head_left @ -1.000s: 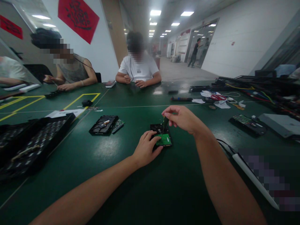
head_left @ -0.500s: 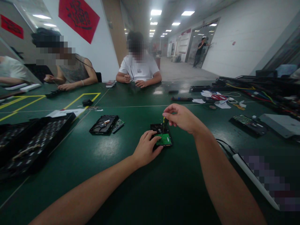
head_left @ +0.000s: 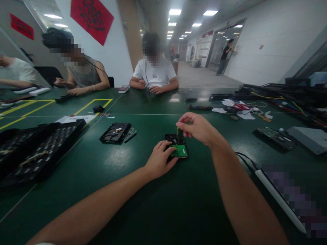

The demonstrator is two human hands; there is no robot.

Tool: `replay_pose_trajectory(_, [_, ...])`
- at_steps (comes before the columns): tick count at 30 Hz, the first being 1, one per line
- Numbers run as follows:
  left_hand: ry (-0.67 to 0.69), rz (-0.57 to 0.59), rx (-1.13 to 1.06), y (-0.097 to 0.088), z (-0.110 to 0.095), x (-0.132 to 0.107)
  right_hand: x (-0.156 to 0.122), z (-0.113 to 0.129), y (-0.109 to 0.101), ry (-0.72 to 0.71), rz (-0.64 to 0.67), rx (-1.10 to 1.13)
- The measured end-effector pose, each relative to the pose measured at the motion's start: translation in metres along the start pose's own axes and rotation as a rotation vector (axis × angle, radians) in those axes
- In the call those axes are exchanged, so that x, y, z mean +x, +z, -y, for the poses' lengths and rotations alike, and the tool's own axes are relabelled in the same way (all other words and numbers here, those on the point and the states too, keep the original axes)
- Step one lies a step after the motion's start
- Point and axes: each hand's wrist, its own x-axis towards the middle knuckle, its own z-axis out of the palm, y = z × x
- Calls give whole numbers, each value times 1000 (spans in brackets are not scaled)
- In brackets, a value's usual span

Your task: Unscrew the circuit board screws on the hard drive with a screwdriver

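Left forearm: rises from the lower left edge toward the middle of the table (head_left: pixel 114 200), low and slanting.
Left hand (head_left: pixel 158 160): palm down, fingers loosely spread; fingertips lie over the left side of the hard drive, one reaching onto its board, the thumb toward its near edge.
Right forearm: enters from the lower right and slopes up and leftward, the wrist raised above the table.
Right hand (head_left: pixel 198 127): turned leftward over the drive's far right part, thumb and fingers pinching the screwdriver's handle.
Screwdriver (head_left: pixel 180 133): dark with yellow marking, near upright, point downward; whether its tip touches the drive is too small to tell.
Hard drive (head_left: pixel 169 137): flat on the table between the hands, black case away from the wearer, green circuit board (head_left: pixel 181 151) on the nearer part.
Second drive (head_left: pixel 114 132): well left, a loose board (head_left: pixel 130 134) just beside it.
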Motion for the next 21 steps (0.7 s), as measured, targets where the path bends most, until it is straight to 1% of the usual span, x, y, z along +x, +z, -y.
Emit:
replay_pose_trajectory(4, [5, 7, -13, -1, 0, 0, -1, 1, -1, -7, 20, 28])
replay_pose_trajectory(12, [6, 34, 6, -3, 1, -2, 0, -2, -4, 4, 2, 36])
replay_pose_trajectory(18, [12, 48, 26, -4, 0, -5, 1, -2, -7, 30, -41, 2])
replay_pose_trajectory(21, [13, 46, 35, -4, 0, -5, 1, -2, -7, 25, -34, 9])
